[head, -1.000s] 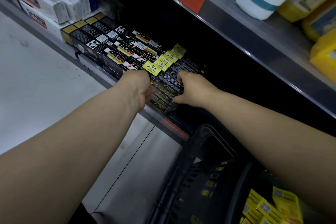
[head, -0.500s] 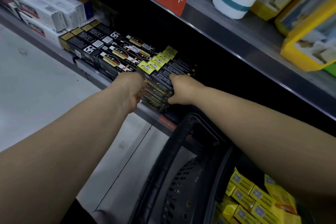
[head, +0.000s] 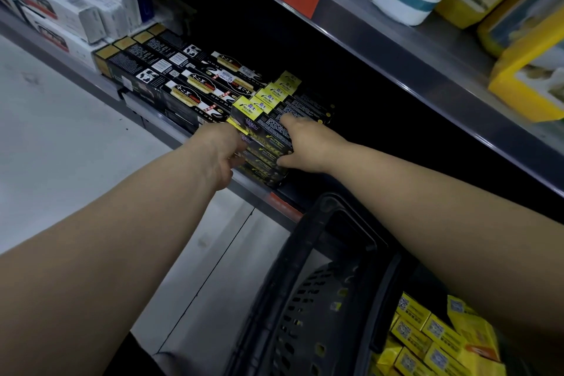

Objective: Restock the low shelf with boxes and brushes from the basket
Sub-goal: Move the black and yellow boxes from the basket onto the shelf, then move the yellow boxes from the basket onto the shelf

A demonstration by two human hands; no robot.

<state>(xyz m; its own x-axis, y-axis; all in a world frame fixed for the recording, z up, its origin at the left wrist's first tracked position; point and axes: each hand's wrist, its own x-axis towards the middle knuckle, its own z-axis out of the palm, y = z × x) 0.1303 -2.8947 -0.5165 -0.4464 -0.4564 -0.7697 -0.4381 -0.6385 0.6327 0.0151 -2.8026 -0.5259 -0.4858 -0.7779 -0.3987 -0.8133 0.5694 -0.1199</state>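
Jointly left hand (head: 218,152), right hand (head: 306,145) — fingers curled round black-yellow box stack (head: 268,135) on low shelf (head: 253,192)

The low shelf (head: 248,188) is carrying long boxes lying flat, right up to its grey front edge. White boxes (head: 61,6) are sitting stacked at the left, black-and-gold boxes (head: 189,91) are lying beside them, and black boxes with yellow ends (head: 268,131) are resting just right of those, seemingly several layers deep.

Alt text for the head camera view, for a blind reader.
The left hand and right hand hold a stack of black-and-yellow cardboard boxes on a low metal shelf; a black plastic basket holding yellow boxes sits below.
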